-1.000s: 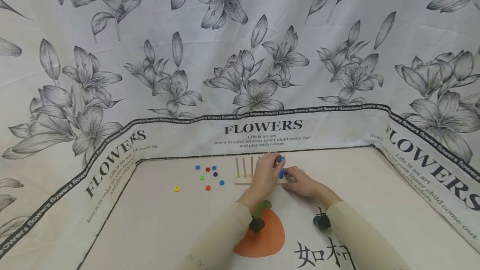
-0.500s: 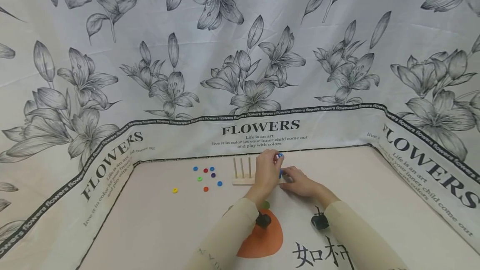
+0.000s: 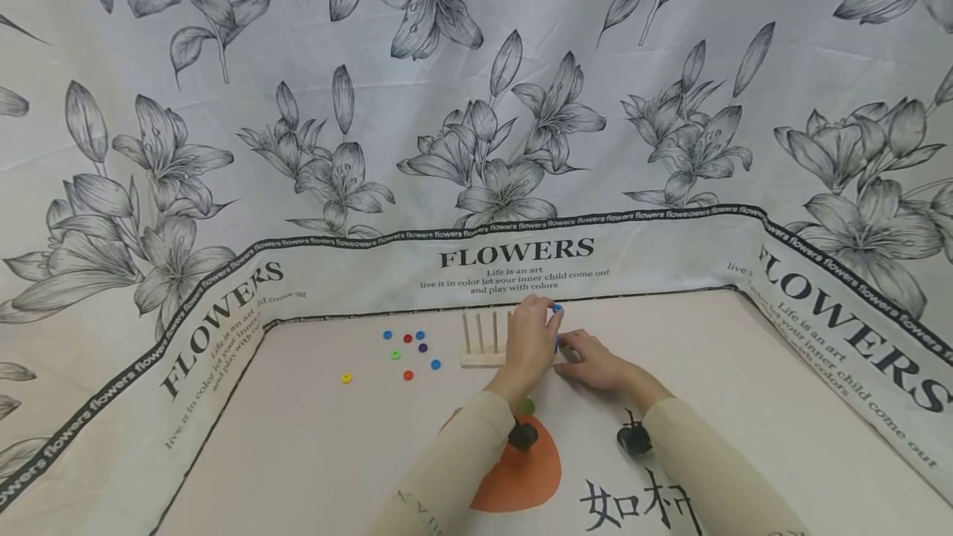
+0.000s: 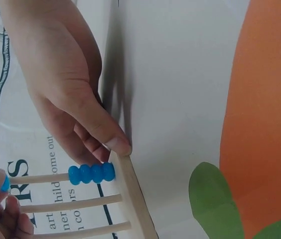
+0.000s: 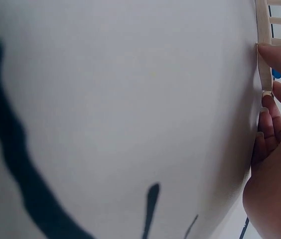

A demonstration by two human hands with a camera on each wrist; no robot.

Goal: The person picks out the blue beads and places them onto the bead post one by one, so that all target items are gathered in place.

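Observation:
My left hand [image 3: 530,342] pinches a blue bead [image 4: 5,183] at the top end of the outermost peg of a wooden peg rack [image 3: 480,360]. Lower on that same peg, a stack of several blue beads [image 4: 91,173] sits close to the base. My right hand [image 3: 596,361] grips the right end of the rack. Its thumb lies on the front of the base, as the left wrist view shows, and its other fingers are behind and at the end. Other pegs [image 3: 495,332] to the left are bare; some are hidden behind my left hand.
Left of the rack lie several loose beads: a yellow bead [image 3: 346,378] farthest out, an orange bead [image 3: 408,375], a green bead [image 3: 396,356], plus red, purple and blue ones. A flower-printed curtain [image 3: 514,122] hangs behind. The tablecloth carries an orange print [image 3: 524,470] and black characters.
My left hand has risen slightly with the blue bead, to the tip of the peg. The right hand keeps its grip on the rack, and the head view has shifted a little.

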